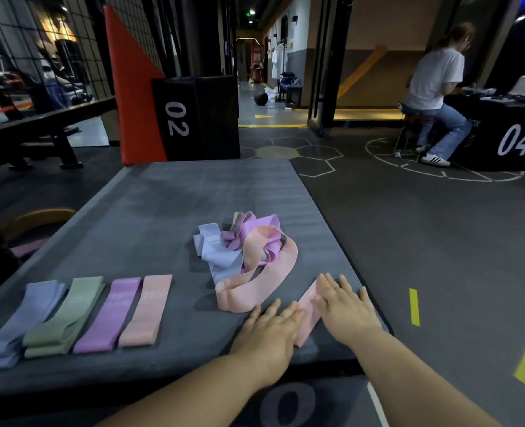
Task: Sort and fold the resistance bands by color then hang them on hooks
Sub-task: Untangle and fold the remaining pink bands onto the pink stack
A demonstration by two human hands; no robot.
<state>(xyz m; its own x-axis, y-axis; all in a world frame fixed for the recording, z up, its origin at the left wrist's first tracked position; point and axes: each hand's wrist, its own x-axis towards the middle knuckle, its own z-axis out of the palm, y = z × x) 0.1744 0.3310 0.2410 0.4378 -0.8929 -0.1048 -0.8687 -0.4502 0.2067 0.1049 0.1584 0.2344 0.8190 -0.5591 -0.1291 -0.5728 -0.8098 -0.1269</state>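
A pink resistance band [308, 315] lies flat near the front right of the grey mat [168, 204]. My left hand [270, 328] and my right hand [344, 306] press on it with straight fingers, one on each side. Just behind sits a tangled pile [242, 241] of pink, purple, lavender-blue and green bands. At the front left, folded bands lie side by side: lavender-blue [24, 318], green [64, 315], purple [107, 315] and pink [145, 309]. No hooks are in view.
A black box marked 02 [193, 118] and an orange wedge [128, 87] stand behind the mat. A seated person [433, 94] is at a black box marked 04 [501, 134] at the far right. Yellow tape marks [414, 306] lie on the floor to the right.
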